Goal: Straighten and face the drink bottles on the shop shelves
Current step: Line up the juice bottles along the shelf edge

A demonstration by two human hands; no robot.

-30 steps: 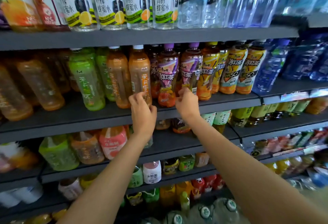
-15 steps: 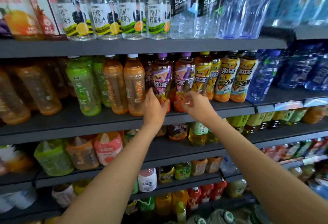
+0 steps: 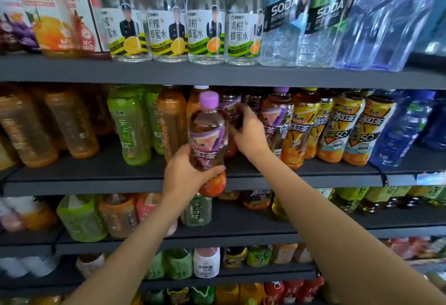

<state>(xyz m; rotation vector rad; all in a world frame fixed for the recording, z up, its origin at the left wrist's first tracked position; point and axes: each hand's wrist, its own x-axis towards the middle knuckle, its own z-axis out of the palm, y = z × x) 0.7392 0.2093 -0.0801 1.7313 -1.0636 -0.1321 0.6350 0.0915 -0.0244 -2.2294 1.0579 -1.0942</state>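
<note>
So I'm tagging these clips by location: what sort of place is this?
Most likely a shop's drinks aisle: dark shelves stacked in tiers, packed rows of bottles, and a price strip on a shelf edge.

Dark grey shelves [image 3: 217, 75] fill the whole view, one board above another. Under the top board, a second board [image 3: 96, 181] runs across the middle, and lower boards [image 3: 241, 232] follow below it. The light is even and bright.
</note>
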